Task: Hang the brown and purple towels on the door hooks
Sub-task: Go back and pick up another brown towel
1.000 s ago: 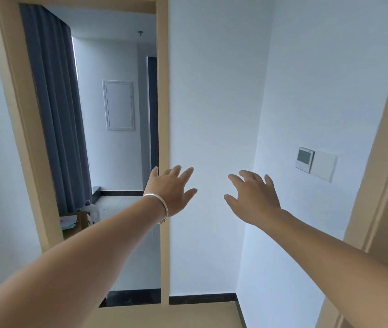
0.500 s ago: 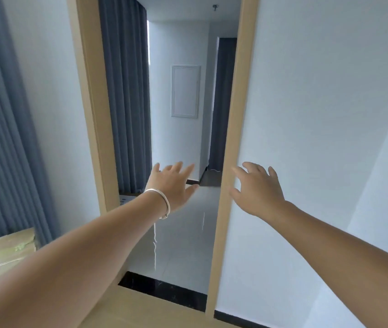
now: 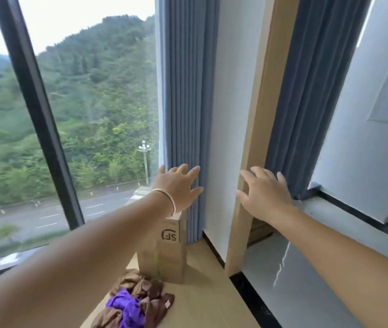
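Note:
A crumpled brown towel (image 3: pixel 149 292) lies on the light wooden floor at the bottom centre, with a purple towel (image 3: pixel 126 306) bunched up in the middle of it. My left hand (image 3: pixel 180 188), with a silver bracelet at the wrist, is stretched out high above the towels, fingers spread and holding nothing. My right hand (image 3: pixel 262 194) is held out beside it at the same height, also spread and empty, in front of the wooden door frame (image 3: pixel 250 147). No door hooks are in view.
A tall cardboard box (image 3: pixel 167 252) stands just behind the towels, against the blue curtain (image 3: pixel 183 91). A large window (image 3: pixel 81 114) fills the left. A doorway with a black threshold (image 3: pixel 249 297) and grey tiled floor opens to the right.
The view has swung left and down, from the doorway to the window, bringing the towels and box into sight. Both hands stay outstretched and empty.

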Motion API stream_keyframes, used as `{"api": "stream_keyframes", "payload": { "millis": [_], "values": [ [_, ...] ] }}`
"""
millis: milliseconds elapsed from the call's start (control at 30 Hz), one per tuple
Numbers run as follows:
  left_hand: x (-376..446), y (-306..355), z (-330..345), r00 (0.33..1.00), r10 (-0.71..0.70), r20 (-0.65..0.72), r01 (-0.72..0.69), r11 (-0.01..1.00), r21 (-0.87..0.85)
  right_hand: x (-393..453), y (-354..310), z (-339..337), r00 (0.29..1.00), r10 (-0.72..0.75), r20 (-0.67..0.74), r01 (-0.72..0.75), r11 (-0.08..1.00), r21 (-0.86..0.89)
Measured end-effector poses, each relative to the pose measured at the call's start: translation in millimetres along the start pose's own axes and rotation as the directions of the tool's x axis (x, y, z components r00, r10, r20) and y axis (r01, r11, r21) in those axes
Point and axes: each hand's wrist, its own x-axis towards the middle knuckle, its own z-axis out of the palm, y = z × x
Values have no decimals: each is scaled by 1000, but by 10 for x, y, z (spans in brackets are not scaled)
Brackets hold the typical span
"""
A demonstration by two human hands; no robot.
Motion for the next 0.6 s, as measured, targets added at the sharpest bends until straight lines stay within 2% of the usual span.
{"api": "stream_keyframes", "payload": {
  "millis": [267,433,600],
  "values": [
    [-298,-1320,342,952,-304,49,296,948,120,901,-1308,581,956,-294,13,287,941,177],
    [-417,-2212,673,910,-409,70,397,907,143,1360,-2187,979,911,-408,61,385,894,227],
    [-506,-3008,1161,855,-496,149,477,867,146,1750,-2923,1454,866,-486,115,452,861,235]
  ]
}}
